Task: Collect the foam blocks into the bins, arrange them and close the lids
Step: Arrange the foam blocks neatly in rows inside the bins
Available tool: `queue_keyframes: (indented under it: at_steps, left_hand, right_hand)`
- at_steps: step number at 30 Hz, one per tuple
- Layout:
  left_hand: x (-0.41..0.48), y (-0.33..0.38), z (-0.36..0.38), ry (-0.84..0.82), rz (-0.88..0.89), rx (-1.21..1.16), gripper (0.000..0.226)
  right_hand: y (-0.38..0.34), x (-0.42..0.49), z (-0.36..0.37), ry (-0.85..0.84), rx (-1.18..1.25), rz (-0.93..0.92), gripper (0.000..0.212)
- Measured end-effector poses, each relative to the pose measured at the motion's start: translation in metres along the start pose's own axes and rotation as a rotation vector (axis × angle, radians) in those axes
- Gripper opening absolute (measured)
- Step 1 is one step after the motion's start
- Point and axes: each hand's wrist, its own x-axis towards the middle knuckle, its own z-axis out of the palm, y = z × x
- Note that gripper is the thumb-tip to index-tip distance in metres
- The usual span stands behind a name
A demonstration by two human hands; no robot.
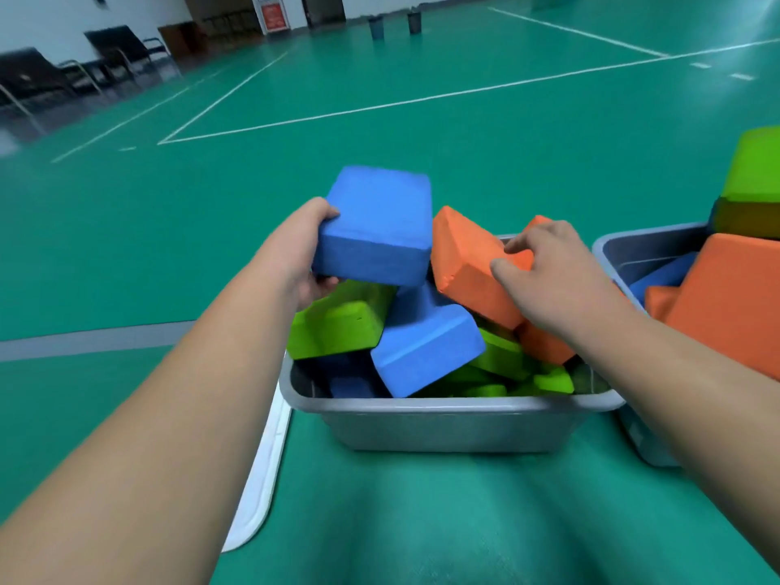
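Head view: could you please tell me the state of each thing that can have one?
left hand, gripping the upper blue block.
upper blue block, held over the pile.
right hand, fingers touching the tilted orange block.
near bin, lid off, blocks heaped above rim.
right bin, lid off, overfilled too.
white lid, flat on the floor beside near bin.

Around me is a green sports floor (380, 133) with white court lines (422, 99). A grey strip (84, 340) crosses at left. Black chairs (38, 76) line the white wall (46, 19). Two dark buckets (375, 27) stand far off, near a red sign (273, 16).
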Motion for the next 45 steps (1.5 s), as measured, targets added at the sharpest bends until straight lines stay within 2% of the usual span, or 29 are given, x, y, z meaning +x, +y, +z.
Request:
queue_keyframes:
  at_steps: [3,5,7,11,13,15,17,20,22,24,26,28,33,36,40,45]
  left_hand:
    - [0.006,-0.027,-0.009,-0.06,-0.071,0.066,0.037]
    - [0.007,-0.035,-0.012,-0.06,-0.087,0.112,0.04]
    - [0.008,-0.032,-0.017,-0.077,-0.086,0.161,0.045]
    - [0.007,-0.023,-0.028,-0.04,-0.048,0.486,0.076]
    - [0.008,-0.023,-0.036,-0.034,-0.03,0.539,0.08]
    - [0.011,-0.028,-0.046,-0.032,-0.039,0.536,0.078]
    - [0.018,-0.038,-0.055,0.042,-0.042,0.598,0.074]
    - [0.019,-0.049,-0.065,0.171,-0.046,0.883,0.075]
    - [0.013,-0.051,-0.068,0.135,-0.097,0.949,0.073]
    - [0.01,-0.059,-0.07,0.054,-0.21,0.822,0.067]
    - [0.008,-0.068,-0.072,0.0,-0.305,0.585,0.064]
    - [0.013,-0.073,-0.074,-0.023,-0.299,0.467,0.06]
    - [0.026,-0.073,-0.085,-0.056,-0.328,0.227,0.038]
    - [0.035,-0.064,-0.089,-0.068,-0.208,0.108,0.038]
    - [0.055,-0.041,-0.096,0.066,0.033,0.106,0.048]
    - [0.085,-0.039,-0.095,0.128,0.134,-0.11,0.037]
  right_hand:
    - [-0.014,-0.003,0.008,0.053,0.031,-0.065,0.029]
    - [-0.026,-0.007,0.014,0.031,0.046,-0.113,0.027]
    - [-0.039,-0.012,0.021,-0.031,0.019,-0.157,0.035]
    - [-0.057,-0.019,0.031,-0.184,-0.005,-0.225,0.073]
    - [-0.062,-0.017,0.036,-0.249,-0.08,-0.231,0.084]
    - [-0.065,-0.015,0.043,-0.281,-0.144,-0.225,0.083]
    - [-0.069,-0.012,0.05,-0.286,-0.187,-0.222,0.081]
    - [-0.072,-0.012,0.059,-0.208,-0.331,-0.285,0.084]
    - [-0.075,-0.011,0.065,-0.136,-0.435,-0.365,0.087]
    - [-0.079,-0.012,0.071,-0.115,-0.456,-0.41,0.092]
    - [-0.082,-0.013,0.077,-0.117,-0.466,-0.427,0.098]
    - [-0.085,-0.013,0.083,-0.109,-0.467,-0.425,0.099]
    - [-0.085,-0.008,0.085,-0.071,-0.398,-0.405,0.085]
    - [-0.082,-0.003,0.082,-0.045,-0.288,-0.369,0.084]
    - [-0.084,-0.001,0.076,0.073,-0.104,-0.306,0.082]
    - [-0.088,0.012,0.069,0.194,-0.07,-0.284,0.084]
